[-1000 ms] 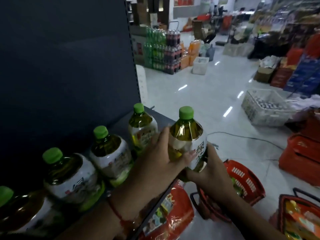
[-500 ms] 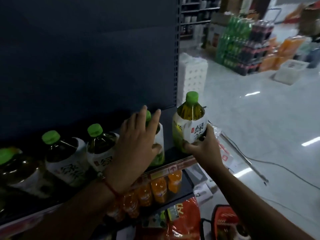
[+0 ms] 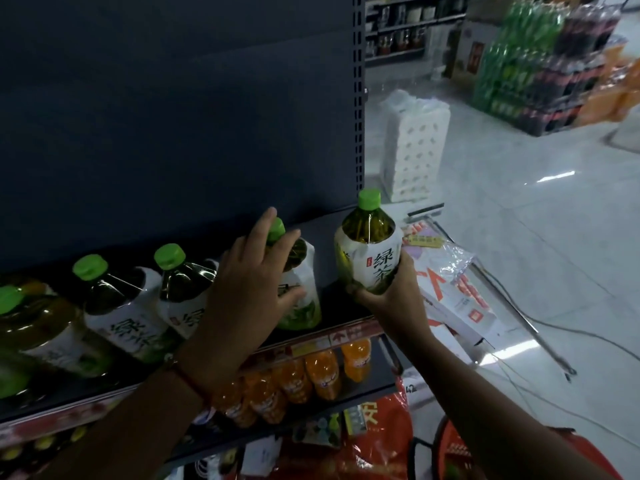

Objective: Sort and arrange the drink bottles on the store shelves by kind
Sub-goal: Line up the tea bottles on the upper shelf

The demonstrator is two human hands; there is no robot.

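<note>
Fingers (image 3: 360, 293) of right hand (image 3: 394, 296) wrap green tea bottle (image 3: 369, 244).

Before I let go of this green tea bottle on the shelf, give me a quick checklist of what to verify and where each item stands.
1. Right hand grips the end bottle low on its body: ok.
2. End bottle upright, green cap on: ok.
3. Its base fully down on the shelf: cannot tell, the hand hides it.
4. Label facing the aisle: ok, the characters show.
5. Left hand steadies the neighbouring bottle: ok, fingers lie on its shoulder.
6. Same kind as the row: ok, all have green caps and white labels; orange drinks sit on the shelf below.
</note>
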